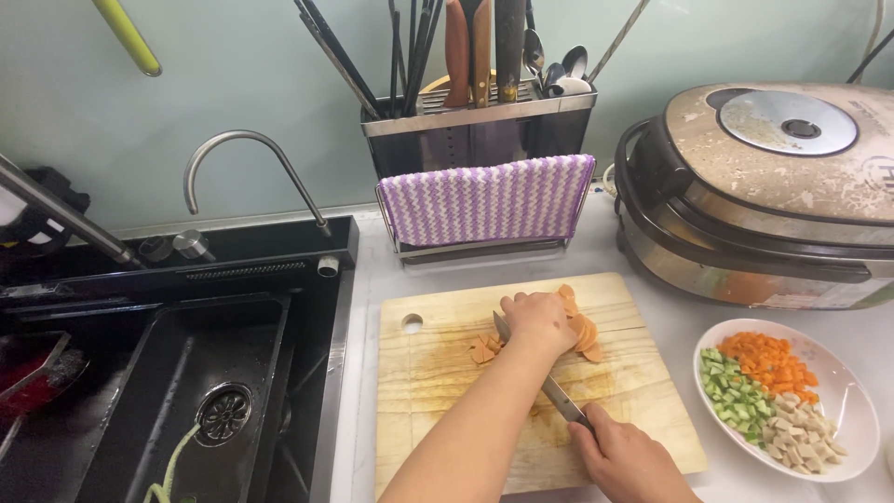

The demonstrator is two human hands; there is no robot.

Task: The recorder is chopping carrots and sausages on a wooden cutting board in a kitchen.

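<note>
Now my left hand [537,319] presses orange sausage slices [582,331] onto pale wooden cutting board [438,373]; my right hand [626,456] grips steel kitchen knife [545,382], blade running under left wrist. White oval plate of diced vegetables [852,410] right of knife hand.

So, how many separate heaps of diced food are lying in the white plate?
3. The diced carrot is at the far side of the white plate, the green cucumber cubes at its left, and the pale beige cubes at the near side. None seems hidden.
</note>
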